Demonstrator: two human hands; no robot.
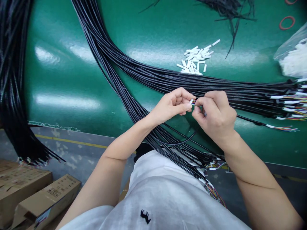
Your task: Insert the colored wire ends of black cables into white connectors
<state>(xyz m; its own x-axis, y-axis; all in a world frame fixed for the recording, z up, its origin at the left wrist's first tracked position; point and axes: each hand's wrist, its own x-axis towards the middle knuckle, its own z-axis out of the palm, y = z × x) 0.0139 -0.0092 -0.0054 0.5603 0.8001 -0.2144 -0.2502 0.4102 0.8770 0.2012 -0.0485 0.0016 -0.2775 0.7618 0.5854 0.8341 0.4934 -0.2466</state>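
Observation:
My left hand [174, 103] pinches the end of a cable by a small white sleeve [191, 101], thumb and forefinger closed on it. Thin coloured wires [194, 102] come out of the sleeve toward my right hand [216, 113], whose curled fingers grip them. The fingers partly hide the wires. Behind both hands a thick bundle of black cables [153, 76] runs across to the right. Another black cable bundle [124, 95] passes under my left forearm to the table edge, its ends showing coloured wires [213, 190].
Loose white sleeves [195, 59] lie in a pile on the green table [59, 86]. At the right sits a clear bag of white pieces [296, 59]. Black ties [227, 9] and a red ring [287, 23] are farther back. More cables [11, 80] hang at left above cardboard boxes [48, 198].

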